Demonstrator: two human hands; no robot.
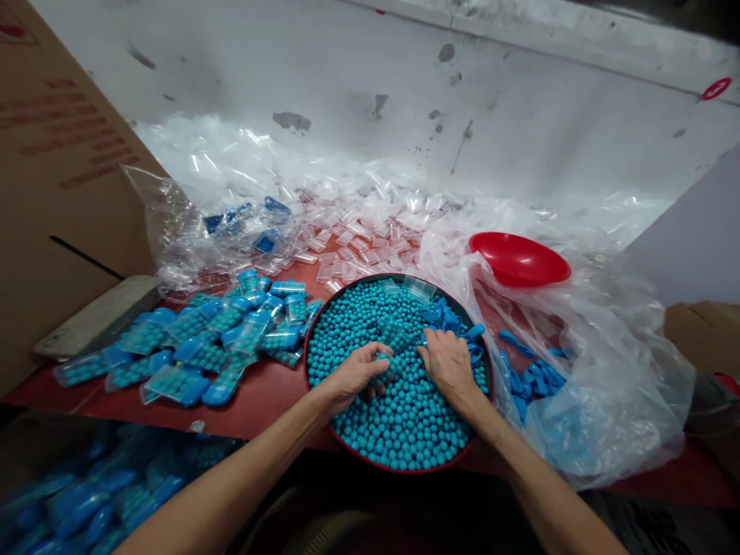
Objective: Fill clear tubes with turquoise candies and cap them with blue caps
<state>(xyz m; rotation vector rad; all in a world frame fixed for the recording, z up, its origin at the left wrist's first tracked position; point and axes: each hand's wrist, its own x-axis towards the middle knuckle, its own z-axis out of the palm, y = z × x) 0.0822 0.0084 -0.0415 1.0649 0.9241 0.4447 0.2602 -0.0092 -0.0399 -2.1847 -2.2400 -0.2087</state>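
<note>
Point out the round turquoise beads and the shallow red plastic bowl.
Round turquoise beads [403, 420]: head view, near part of the heap.
Shallow red plastic bowl [520, 260]: head view, inner surface.

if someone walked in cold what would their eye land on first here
Probably the round tub of turquoise beads at the front centre, with the left hand and right hand in over it. Next might be the bright red bowl behind it to the right, among clear plastic, then the pile of blue-capped clear packs on the left of the table.
</note>
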